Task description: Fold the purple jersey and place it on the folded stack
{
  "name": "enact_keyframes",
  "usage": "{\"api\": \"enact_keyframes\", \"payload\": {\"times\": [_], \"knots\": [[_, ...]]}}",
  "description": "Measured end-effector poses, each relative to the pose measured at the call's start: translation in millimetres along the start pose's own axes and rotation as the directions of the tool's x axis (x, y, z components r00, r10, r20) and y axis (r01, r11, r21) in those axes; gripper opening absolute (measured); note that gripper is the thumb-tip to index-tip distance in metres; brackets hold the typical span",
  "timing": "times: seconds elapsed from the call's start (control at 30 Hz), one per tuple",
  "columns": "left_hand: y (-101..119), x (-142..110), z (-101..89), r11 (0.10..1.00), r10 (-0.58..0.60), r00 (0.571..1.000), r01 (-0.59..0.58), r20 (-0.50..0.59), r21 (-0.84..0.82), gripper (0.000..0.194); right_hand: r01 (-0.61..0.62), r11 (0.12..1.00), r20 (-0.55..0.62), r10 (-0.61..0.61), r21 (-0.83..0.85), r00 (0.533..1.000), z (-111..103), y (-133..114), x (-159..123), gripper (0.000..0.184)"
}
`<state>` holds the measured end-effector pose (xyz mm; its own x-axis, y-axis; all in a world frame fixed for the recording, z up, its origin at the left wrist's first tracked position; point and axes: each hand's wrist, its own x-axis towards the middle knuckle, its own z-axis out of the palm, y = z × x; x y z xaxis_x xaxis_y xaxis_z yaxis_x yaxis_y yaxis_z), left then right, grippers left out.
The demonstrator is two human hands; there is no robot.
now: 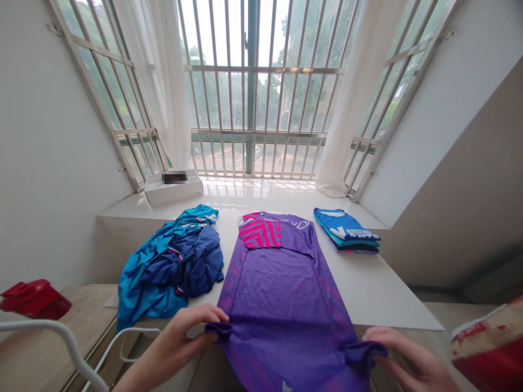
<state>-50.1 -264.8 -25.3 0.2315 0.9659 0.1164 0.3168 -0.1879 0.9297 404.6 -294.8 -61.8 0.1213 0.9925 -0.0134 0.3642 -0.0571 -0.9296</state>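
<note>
A purple shirt [281, 294] with a pink striped patch lies lengthwise on the white table [392, 294], its far end partly folded over. The near end hangs past the table's front edge, lifted between my hands. My left hand [183, 332] pinches the shirt's left edge between thumb and fingers. At the opposite edge, my right hand [412, 354] grips a bunched bit of the same fabric. Left of the shirt is a loose heap of a bright blue garment [147, 272] and a navy garment [200, 261]. To its right sits a neat stack of folded shirts [347, 231].
Behind the table, a white box [174, 190] stands on the windowsill [253, 190] before a barred window [261, 98] with white curtains. A white curved tube [61, 332] and a red item [35, 299] are at the lower left. A red and cream bag-like thing [490, 348] is at the lower right.
</note>
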Motion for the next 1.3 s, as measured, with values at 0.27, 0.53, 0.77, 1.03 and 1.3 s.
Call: {"api": "enact_keyframes", "payload": {"times": [0.27,0.53,0.77,1.03,1.3], "knots": [[-35,152,-1.1,0.99,0.001,1.0,-0.005,0.027,0.139,0.021,0.093,0.995,0.124,-0.087,-0.047,0.989,27,-28,143,0.04],[-71,180,9.8,0.939,0.021,0.999,-0.008,-0.032,0.344,0.017,0.056,0.988,0.079,-0.045,-0.142,0.996,40,35,184,0.035],[-82,199,2.5,0.985,0.006,0.993,-0.026,0.118,0.171,0.027,0.092,0.996,0.133,-0.09,-0.008,0.987,37,35,193,0.041],[-90,220,0.3,0.82,-0.048,0.993,-0.022,0.106,0.572,0.026,0.053,0.973,-0.01,-0.057,-0.226,0.998,37,53,214,0.044],[-89,232,-5.8,0.818,-0.016,0.963,-0.142,0.269,0.558,0.024,0.17,0.939,0.018,-0.172,-0.299,0.985,37,48,208,0.037]]}}
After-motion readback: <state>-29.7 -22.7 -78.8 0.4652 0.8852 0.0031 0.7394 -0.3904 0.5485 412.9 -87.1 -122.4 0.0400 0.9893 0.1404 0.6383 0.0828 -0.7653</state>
